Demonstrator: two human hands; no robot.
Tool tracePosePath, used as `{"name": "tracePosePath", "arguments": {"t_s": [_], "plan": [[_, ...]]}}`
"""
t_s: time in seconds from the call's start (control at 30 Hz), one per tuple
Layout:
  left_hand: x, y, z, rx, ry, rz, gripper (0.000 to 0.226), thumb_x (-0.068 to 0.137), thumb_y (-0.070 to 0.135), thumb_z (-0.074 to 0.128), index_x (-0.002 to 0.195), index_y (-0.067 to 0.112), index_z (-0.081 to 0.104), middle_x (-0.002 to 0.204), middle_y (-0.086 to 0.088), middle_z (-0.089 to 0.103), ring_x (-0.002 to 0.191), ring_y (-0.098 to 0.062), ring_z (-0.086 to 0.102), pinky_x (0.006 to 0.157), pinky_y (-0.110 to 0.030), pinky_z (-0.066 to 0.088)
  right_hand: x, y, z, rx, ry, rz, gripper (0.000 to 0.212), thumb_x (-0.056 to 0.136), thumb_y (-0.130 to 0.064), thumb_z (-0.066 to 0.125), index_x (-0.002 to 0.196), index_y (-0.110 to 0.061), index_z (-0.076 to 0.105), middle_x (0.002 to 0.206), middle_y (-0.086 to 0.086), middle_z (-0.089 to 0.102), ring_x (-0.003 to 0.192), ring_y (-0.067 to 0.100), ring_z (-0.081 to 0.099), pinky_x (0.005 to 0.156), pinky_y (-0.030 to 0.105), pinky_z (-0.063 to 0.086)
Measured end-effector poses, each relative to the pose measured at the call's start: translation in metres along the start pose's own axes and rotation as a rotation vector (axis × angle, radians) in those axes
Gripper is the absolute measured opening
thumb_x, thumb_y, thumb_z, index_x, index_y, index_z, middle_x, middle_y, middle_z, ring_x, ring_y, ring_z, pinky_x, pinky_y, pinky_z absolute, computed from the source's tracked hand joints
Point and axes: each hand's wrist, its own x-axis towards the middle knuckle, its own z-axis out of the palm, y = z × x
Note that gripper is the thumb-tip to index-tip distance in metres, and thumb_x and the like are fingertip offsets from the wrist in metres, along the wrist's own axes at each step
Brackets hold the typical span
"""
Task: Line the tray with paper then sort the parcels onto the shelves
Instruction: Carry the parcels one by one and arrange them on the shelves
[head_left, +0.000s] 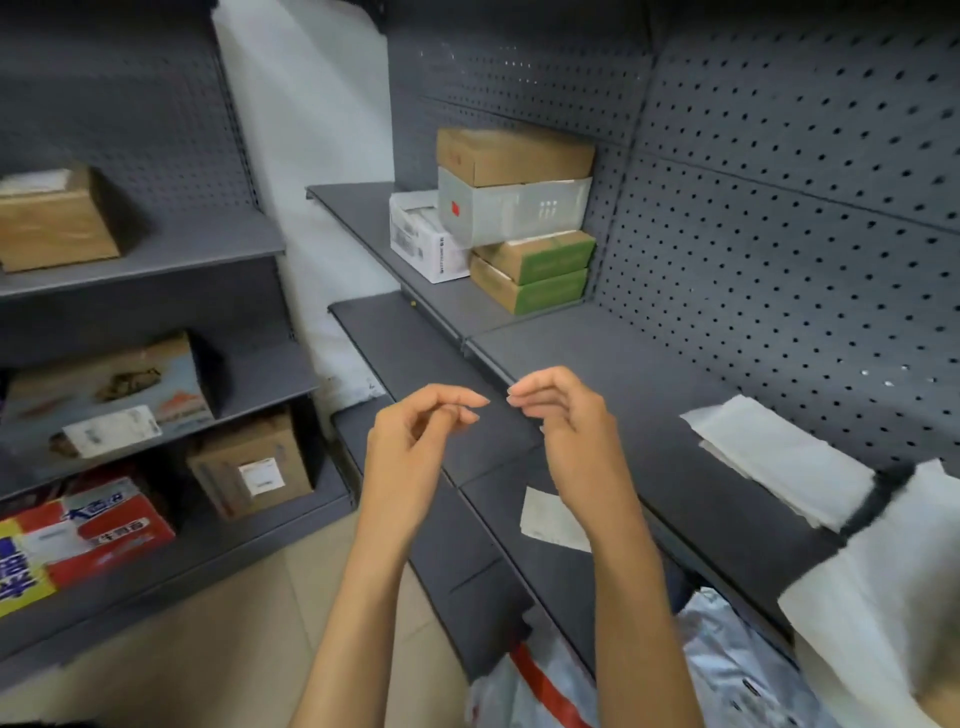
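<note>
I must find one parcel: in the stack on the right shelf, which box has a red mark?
The pale grey box, second from the top, beneath the plain brown box; the two lower boxes have green sides.

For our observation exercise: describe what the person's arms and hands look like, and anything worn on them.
Both forearms are bare as far as the picture shows: no sleeves, gloves, watch or bracelets. No rings show on the left hand or the right hand. The nails are short and look unpainted.

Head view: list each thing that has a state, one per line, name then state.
left hand: empty, fingers curled
right hand: empty, fingers curled
white paper: lying flat on the shelf
stack of boxes: piled at the shelf's back
paper slip: lying flat on a lower shelf
</note>
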Motion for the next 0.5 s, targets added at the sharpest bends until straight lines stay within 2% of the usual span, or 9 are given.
{"name": "tracePosePath", "arguments": {"t_s": [0.1,0.2,0.27,0.37,0.43,0.5], "plan": [[0.053,-0.008,-0.001,0.004,0.006,0.000,0.038,0.093,0.005,0.049,0.092,0.028,0.080,0.080,0.004,0.073,0.088,-0.009,0.070,0.099,-0.047,0.054,0.051,0.002,0.016,-0.011,-0.035,0.025,0.040,0.092,0.011,0.037,0.103,-0.018,0.062,0.101,-0.005,0.071,0.101,0.017,0.067,0.092,0.036,0.053],[0.098,-0.012,0.001,-0.024,0.013,0.020,0.041,0.097,-0.003,0.048,0.099,0.023,0.079,0.080,0.001,0.073,0.087,-0.008,0.070,0.094,-0.036,0.055,0.095,0.000,0.023,0.002,-0.065,0.027,0.037,0.097,0.006,0.039,0.109,-0.024,0.058,0.100,-0.012,0.068,0.101,0.015,0.065,0.076,0.021,0.047],[0.123,-0.016,0.001,-0.032,0.014,0.033,0.039,0.096,-0.004,0.048,0.096,0.019,0.079,0.083,-0.006,0.074,0.085,-0.009,0.069,0.092,-0.033,0.054,0.117,0.001,0.027,-0.003,-0.048,0.038,0.037,0.098,0.004,0.039,0.113,-0.024,0.057,0.102,-0.012,0.069,0.100,0.014,0.065,0.072,0.015,0.044],[0.154,-0.026,0.000,-0.040,-0.007,0.050,0.038,0.093,-0.001,0.048,0.088,0.020,0.079,0.085,-0.009,0.074,0.084,-0.010,0.069,0.089,-0.031,0.053,0.143,0.003,0.035,-0.040,-0.037,0.060,0.038,0.097,0.002,0.039,0.112,-0.028,0.056,0.106,-0.011,0.070,0.095,0.020,0.066,0.066,0.014,0.044],[0.174,-0.030,0.002,-0.046,-0.015,0.056,0.041,0.094,-0.002,0.048,0.087,0.025,0.079,0.084,-0.005,0.075,0.085,-0.011,0.069,0.086,-0.026,0.053,0.158,0.003,0.039,-0.060,-0.031,0.063,0.037,0.098,0.001,0.040,0.113,-0.029,0.056,0.108,-0.010,0.070,0.086,0.014,0.064,0.062,0.015,0.042],[0.195,-0.033,0.005,-0.063,-0.029,0.071,0.040,0.097,-0.001,0.048,0.094,0.024,0.079,0.081,0.000,0.073,0.085,-0.011,0.069,0.082,-0.019,0.051,0.177,0.003,0.041,-0.069,-0.005,0.062,0.035,0.099,-0.001,0.041,0.115,-0.029,0.055,0.110,-0.010,0.070,0.077,0.005,0.058,0.062,0.018,0.040]]}}
